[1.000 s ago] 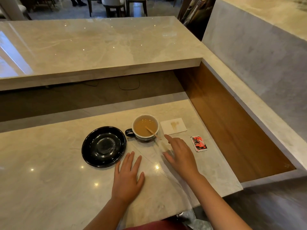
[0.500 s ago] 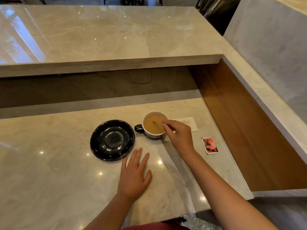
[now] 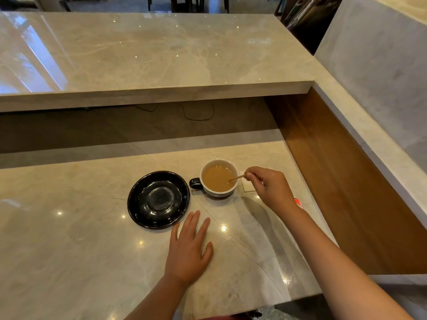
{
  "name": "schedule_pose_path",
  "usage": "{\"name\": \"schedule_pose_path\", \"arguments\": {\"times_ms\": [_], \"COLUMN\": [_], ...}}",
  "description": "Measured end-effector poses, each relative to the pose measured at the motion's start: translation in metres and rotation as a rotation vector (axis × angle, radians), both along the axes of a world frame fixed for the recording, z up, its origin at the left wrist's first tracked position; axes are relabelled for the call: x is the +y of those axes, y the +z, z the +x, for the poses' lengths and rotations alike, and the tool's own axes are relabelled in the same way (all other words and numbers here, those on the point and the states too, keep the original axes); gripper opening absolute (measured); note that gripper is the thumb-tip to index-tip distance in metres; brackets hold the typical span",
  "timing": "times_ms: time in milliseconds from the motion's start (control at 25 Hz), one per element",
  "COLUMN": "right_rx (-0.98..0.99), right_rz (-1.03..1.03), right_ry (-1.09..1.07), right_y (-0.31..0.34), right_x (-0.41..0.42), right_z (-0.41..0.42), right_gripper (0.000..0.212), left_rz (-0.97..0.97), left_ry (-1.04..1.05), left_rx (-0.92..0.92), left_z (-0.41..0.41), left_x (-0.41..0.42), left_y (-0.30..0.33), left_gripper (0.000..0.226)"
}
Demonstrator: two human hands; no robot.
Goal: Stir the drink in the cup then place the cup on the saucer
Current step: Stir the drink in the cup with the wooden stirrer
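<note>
While right hand [image 3: 269, 187] fingers [image 3: 250, 174] pinch the stirrer [image 3: 236, 177] in the cup [image 3: 218, 177], left hand [image 3: 188, 250] flat, fingers spread

Nothing can be read; the red packet [image 3: 300, 202] may bear print, mostly hidden behind the wrist

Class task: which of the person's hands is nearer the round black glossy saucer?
Left. The left hand lies flat on the counter just beside the round black glossy saucer; the right hand is beyond the cup, holding the stirrer.
</note>
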State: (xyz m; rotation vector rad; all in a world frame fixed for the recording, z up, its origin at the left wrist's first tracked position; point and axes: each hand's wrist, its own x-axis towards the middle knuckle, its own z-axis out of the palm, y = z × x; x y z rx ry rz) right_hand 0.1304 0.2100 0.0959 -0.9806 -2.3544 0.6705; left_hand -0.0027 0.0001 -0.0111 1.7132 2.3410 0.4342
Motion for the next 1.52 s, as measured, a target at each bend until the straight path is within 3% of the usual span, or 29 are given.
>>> {"name": "schedule_pose_path", "arguments": {"times_ms": [280,640,880,1040,1280,1400,1520], "right_rx": [0.281,0.272,0.038,0.017,0.265,0.354,0.304], "right_rz": [-0.393,-0.123,0.128,0.006,-0.385,-0.379,-0.221], "right_ry": [-0.093,-0.206,0.004,0.019,-0.119,-0.180,-0.185], "right_y": [-0.013,-0.018,-0.001,0.006,-0.010,-0.016,-0.017], "right_x": [-0.022,-0.026,-0.017,-0.011,-0.023,-0.026,-0.025], "right_z": [-0.016,-0.026,-0.008,-0.007,-0.020,-0.026,-0.029], "right_gripper": [0.016,0.015,0.008,0.011,0.017,0.017,0.016], "left_rz": [0.004,-0.005,0.000,0.001,-0.018,-0.009,-0.009], "left_ry": [-0.008,-0.001,-0.004,-0.005,0.000,0.000,0.001], "left_rx": [0.012,-0.003,0.005,0.002,0.001,0.001,0.002], "left_z": [0.000,0.001,0.000,0.000,0.000,0.000,0.000], "left_x": [0.000,0.001,0.000,0.000,0.000,0.000,0.000], "left_y": [0.003,0.005,0.005,0.007,0.005,0.005,0.005], "left_gripper": [0.059,0.059,0.059,0.059,0.060,0.058,0.058]}}
